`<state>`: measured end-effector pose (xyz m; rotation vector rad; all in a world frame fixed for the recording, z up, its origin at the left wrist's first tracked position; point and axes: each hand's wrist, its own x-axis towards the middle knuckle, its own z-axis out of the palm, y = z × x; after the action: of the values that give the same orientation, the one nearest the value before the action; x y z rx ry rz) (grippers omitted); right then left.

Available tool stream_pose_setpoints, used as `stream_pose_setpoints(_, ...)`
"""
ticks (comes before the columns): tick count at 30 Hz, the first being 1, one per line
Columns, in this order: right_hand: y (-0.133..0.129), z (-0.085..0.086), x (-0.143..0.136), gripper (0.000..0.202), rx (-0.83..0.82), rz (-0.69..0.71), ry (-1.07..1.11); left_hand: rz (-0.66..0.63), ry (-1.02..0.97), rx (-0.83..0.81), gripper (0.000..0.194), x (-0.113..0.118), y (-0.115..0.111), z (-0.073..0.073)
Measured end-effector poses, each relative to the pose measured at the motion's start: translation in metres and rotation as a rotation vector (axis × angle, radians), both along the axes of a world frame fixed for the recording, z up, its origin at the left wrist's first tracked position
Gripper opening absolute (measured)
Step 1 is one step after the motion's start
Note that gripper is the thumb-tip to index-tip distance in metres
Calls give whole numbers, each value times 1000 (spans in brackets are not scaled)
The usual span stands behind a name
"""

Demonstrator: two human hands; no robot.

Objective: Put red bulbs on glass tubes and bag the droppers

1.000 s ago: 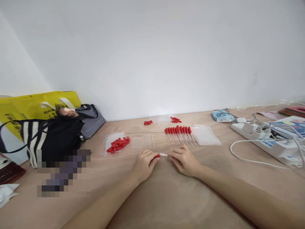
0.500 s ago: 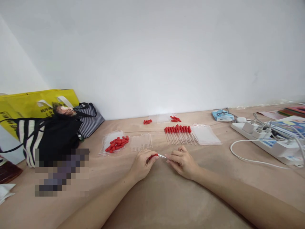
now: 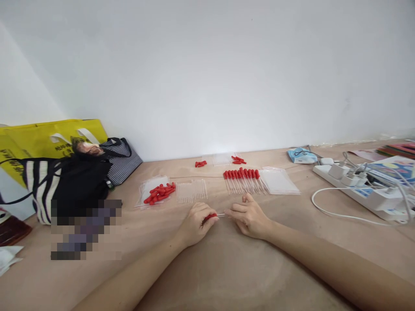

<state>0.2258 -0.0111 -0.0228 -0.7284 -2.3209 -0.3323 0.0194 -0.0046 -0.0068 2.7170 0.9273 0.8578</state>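
My left hand (image 3: 197, 222) pinches a red rubber dropper bulb (image 3: 210, 217) above the middle of the table. A thin clear dropper tube (image 3: 221, 215) runs from the bulb's end to my right hand (image 3: 248, 218), whose fingers are closed on it. Bulb and tube lie in one line; the joint is partly hidden by my fingers. Beyond my left hand are a row of bare clear tubes (image 3: 192, 191) and a heap of red bulbs (image 3: 158, 194) on clear plastic bags (image 3: 142, 194). Behind my right hand lies a row of droppers with red bulbs (image 3: 241, 174).
A stack of clear zip bags (image 3: 280, 181) lies right of the droppers. Farther back are more red bulbs (image 3: 200, 164) and tubes (image 3: 222, 160). A white power strip (image 3: 359, 194) with cables and a blue mask (image 3: 302, 156) are right; a black bag (image 3: 71, 185) stands left.
Both hands still hold the same bulb and tube. The tube has turned from slanting down rightward to nearly level, and the bulb has shifted slightly lower. The view has moved a little.
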Motion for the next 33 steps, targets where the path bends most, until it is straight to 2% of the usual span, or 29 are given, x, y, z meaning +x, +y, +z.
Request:
stream_pose_setpoints(10,-3,0,-8,24,-269,-2,28,-74,6,53,22,0,1,-3)
stream_pose_setpoints(20,1,0,-11,23,-392,-37,-19,-47,22,79,24,1,4,-1)
stream_pose_setpoints(29,-1,29,-11,20,-343,-153,-236,76,15,75,13,-2,6,-1)
stream_pose_setpoints(31,0,28,-8,20,-372,-183,-243,181,-75,111,16,-4,7,-4)
stream_pose_setpoints(33,6,25,-2,21,-442,-246,-158,348,-195,147,24,-5,8,-6)
